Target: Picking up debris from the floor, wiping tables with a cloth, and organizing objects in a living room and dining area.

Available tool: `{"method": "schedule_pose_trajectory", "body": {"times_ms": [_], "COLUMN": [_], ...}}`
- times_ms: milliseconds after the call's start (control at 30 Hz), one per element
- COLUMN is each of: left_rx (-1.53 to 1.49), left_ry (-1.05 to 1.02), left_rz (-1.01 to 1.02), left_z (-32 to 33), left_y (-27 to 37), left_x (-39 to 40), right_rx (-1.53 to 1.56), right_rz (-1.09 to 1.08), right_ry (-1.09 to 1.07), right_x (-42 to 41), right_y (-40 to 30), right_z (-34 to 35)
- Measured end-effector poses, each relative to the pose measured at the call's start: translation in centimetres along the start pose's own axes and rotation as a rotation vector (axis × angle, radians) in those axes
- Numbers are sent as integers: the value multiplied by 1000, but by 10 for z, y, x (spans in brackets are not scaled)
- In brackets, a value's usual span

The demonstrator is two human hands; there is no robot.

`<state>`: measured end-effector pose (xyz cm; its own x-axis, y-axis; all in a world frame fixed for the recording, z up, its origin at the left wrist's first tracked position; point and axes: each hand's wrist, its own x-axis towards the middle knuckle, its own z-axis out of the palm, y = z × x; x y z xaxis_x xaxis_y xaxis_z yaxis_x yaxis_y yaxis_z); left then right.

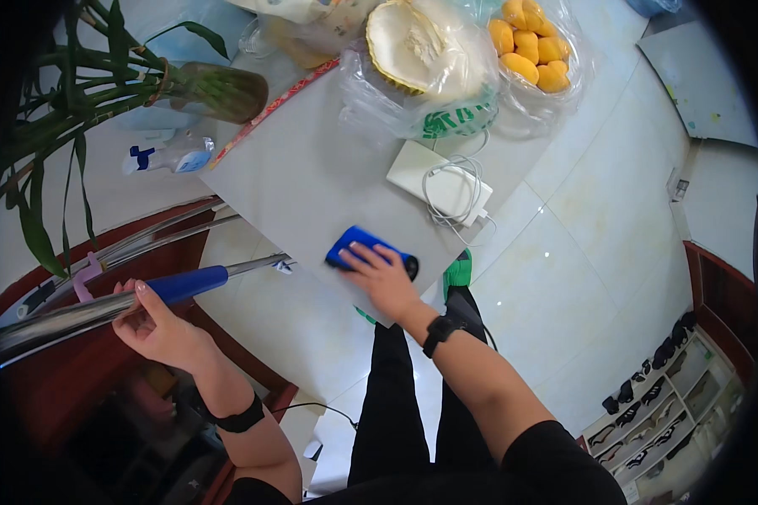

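My right hand [379, 278] rests on a blue case with black ends [374, 238], near the close corner of a light grey tabletop [303, 183]. Its fingers lie over the top; whether they grip it cannot be told. At the left, my left hand [158, 322] is closed around a long shiny metal pole [69, 320] beside its blue sleeve [189, 284]. The pole's far end reaches towards the table's edge. A white power adapter [436, 183] with a coiled cable lies to the right of the blue case.
At the back are a durian husk [404, 47] in a plastic bag and a bag of yellow fruit pieces [530, 50]. A glass vase [221, 91] with green stems lies in view at the upper left, near a clear spray bottle [177, 158]. A shoe rack [657, 410] stands lower right.
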<state>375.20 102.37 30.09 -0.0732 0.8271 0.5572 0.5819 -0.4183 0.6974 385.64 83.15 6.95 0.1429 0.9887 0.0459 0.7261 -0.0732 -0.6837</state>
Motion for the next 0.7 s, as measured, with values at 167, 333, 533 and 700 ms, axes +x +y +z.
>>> {"method": "schedule_pose_trajectory", "body": {"times_ms": [167,333,533,700], "left_rx": [-52,-54,-145,-90], "left_ry": [-64,-126,-135,-95], "left_rz": [12,21,57,39], "left_z": [14,33,62,87], "left_y": [0,10,10,17], "left_x": [-2,-9,-20,-26], "right_rx": [-81,-4,262,497], "right_rz": [-516,-102,655,902], "right_ry": [-293,-436,276,533], "right_x": [-85,-180,-188,-150], "right_y": [-7,55,121,130], "right_z": [34,-2,-84,-102]}}
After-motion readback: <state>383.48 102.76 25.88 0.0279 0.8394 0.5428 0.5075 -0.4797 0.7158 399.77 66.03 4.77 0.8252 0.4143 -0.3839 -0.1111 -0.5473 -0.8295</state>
